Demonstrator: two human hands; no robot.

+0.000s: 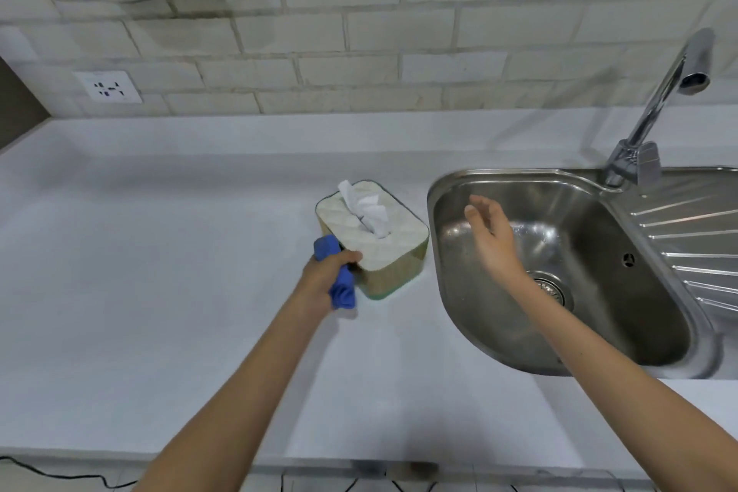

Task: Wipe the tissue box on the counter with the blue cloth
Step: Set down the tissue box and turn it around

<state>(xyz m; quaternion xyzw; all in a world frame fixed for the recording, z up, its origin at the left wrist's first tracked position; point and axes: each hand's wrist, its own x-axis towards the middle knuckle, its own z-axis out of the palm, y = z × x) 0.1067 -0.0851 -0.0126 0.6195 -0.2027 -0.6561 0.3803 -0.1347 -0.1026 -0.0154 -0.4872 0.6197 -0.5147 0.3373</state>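
Left hand [325,276] grips a bunched blue cloth [339,280] against the near-left corner of the tissue box [373,236]. Right hand [493,236] hovers spread, empty, over the steel sink [499,180]. Rounded, rectangular, quilted-topped, the box sits on the white worktop [159,252], long axis running far-left to near-right.

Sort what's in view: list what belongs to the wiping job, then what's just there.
Belongs to the job:
tissue box
blue cloth, gripped in the left hand
counter

Just there:
sink
tap
wall socket
right hand, open and empty above the sink
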